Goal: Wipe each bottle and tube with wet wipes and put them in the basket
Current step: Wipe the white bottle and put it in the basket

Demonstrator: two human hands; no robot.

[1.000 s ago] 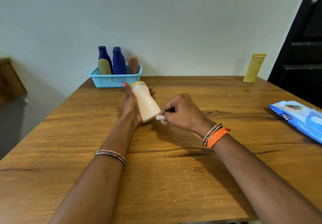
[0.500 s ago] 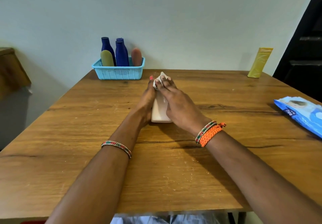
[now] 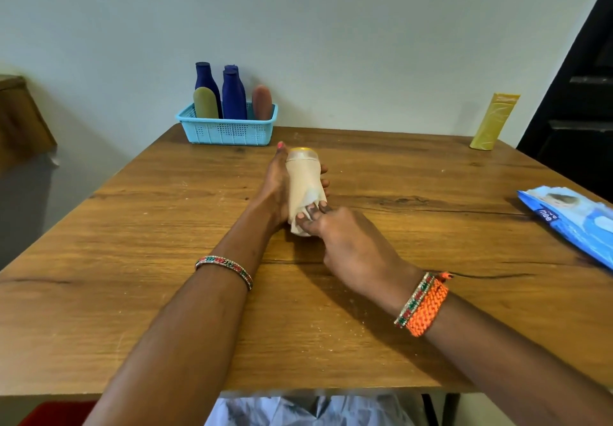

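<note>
1. The step in hand is the wiping: a cream plastic bottle with a yellow cap [image 3: 302,180] is held over the middle of the wooden table [image 3: 139,226], cap pointing toward the far edge.
2. The left hand [image 3: 278,187] cradles the bottle from its left side, thumb up by the cap and fingertips curled round the far side, a firm wrap-around hold.
3. The right hand [image 3: 348,243] presses a white wet wipe [image 3: 306,205] against the lower part of the bottle; its fingers [image 3: 311,215] lie fairly straight on the wipe, pushing rather than clenching. Whether the thumb pinches the wipe from beneath I cannot tell.
4. The light blue perforated plastic basket [image 3: 229,130] stands at the far left corner, holding two dark blue bottles [image 3: 234,94], an olive tube [image 3: 205,102] and a brown tube [image 3: 262,102].
5. A yellow upright tube [image 3: 494,120] waits at the far right corner, apparently unwiped; a blue wet-wipe pack [image 3: 574,220] lies at the right edge.
6. Next, by my judgement: finish around the base, then the left hand carries the bottle to the basket's free right-hand space, setting it in without toppling the tubes.
</note>
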